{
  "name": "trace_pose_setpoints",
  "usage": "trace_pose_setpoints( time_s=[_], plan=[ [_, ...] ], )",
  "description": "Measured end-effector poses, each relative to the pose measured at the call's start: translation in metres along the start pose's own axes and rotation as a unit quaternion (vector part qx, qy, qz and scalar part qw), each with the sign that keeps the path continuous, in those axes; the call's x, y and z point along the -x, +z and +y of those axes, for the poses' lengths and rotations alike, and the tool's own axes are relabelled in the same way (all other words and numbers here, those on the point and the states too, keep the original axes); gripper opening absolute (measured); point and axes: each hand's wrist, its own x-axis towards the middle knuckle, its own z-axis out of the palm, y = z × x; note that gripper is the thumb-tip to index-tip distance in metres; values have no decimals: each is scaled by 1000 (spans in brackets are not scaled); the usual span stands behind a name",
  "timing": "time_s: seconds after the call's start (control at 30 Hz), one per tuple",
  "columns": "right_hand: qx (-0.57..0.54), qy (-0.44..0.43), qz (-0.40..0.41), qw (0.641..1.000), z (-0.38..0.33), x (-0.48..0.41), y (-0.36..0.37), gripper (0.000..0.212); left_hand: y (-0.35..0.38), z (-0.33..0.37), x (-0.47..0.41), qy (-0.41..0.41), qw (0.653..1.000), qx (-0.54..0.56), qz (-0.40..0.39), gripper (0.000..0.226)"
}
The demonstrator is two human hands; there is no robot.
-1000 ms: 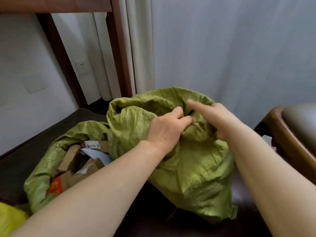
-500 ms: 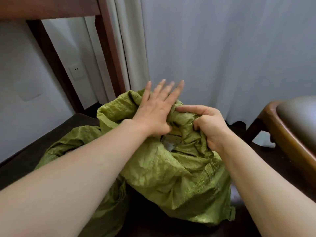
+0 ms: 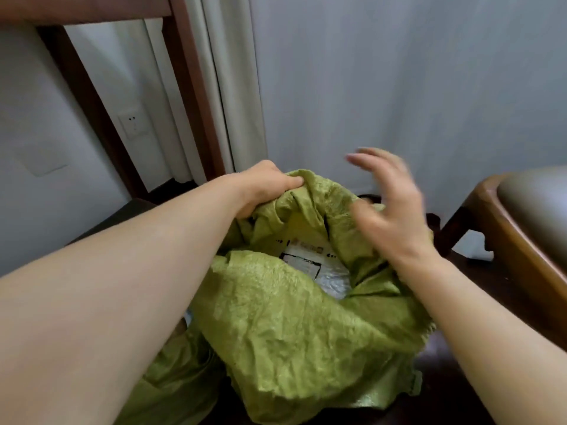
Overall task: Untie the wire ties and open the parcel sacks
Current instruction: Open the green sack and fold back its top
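A green woven parcel sack [image 3: 294, 326] stands on the dark floor in front of me, its mouth spread open. Inside it shows a white plastic parcel [image 3: 310, 265] with black print. My left hand [image 3: 264, 188] grips the far left rim of the sack's mouth, fingers curled over the fabric. My right hand [image 3: 389, 207] hovers blurred over the right rim, fingers spread and holding nothing. No wire tie is visible. A second green sack [image 3: 171, 384] lies low on the left, mostly hidden under my left forearm.
A brown wooden stool [image 3: 515, 240] with a grey seat stands at the right. Pale curtains [image 3: 383, 87] hang behind the sack. A dark wooden frame [image 3: 92, 96] and a wall socket [image 3: 133, 124] are on the left wall.
The sack's mouth has come open and the white parcel now shows. My left hand went from flat with straight fingers to gripping the rim. My right hand let go of the bunched fabric and lifted.
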Motion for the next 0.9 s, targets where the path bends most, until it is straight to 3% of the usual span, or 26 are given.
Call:
trace_pose_setpoints(
  time_s=[0.03,0.1,0.17,0.2,0.27,0.33,0.37,0.4,0.47,0.5,0.6,0.67,0.73,0.77,0.8,0.83,0.87,0.9],
  plan=[
    [30,-44,-91,994,-9,-1,9,67,3,4,-1,-10,1000,9,-5,41],
    [84,-8,-214,973,-11,0,31,79,6,14,2,-28,997,60,-29,41],
    [48,48,-194,979,-3,-6,43,60,12,18,1,1,999,48,24,44],
    [14,63,-165,984,1,-11,46,46,15,15,-1,43,994,-32,90,50],
    [-58,124,-138,981,8,-21,47,22,18,1,3,152,935,-258,190,79],
    [-131,212,-117,961,12,-30,44,17,19,-21,8,181,863,-438,174,114],
    [-174,258,-107,944,14,-32,42,19,16,-36,7,160,841,-491,160,116],
    [-221,304,-97,922,18,-34,39,19,11,-49,5,136,836,-510,150,101],
    [-293,397,-61,868,32,-37,33,17,-4,-68,4,104,861,-477,140,39],
    [-310,442,-44,841,42,-37,31,19,-11,-74,5,84,879,-449,137,23],
    [-345,539,-23,768,70,-36,31,39,-25,-76,5,28,926,-352,132,14],
    [-358,561,-32,745,84,-34,33,46,-32,-73,7,-39,975,-196,94,17],
    [-333,556,-35,760,83,-37,32,43,-37,-73,12,-98,995,26,14,24],
    [-285,534,-33,795,78,-38,32,40,-37,-77,12,-107,987,117,-2,30],
    [-181,486,-48,854,71,-38,33,38,-36,-82,12,-112,973,200,0,34],
    [-18,406,-78,910,62,-38,35,38,-35,-87,9,-121,954,273,12,36],
    [132,294,-104,941,47,-36,37,39,-32,-89,7,-132,936,327,20,38],
    [206,176,-112,956,28,-34,39,41,-30,-90,5,-142,920,366,18,38]
  ],
)
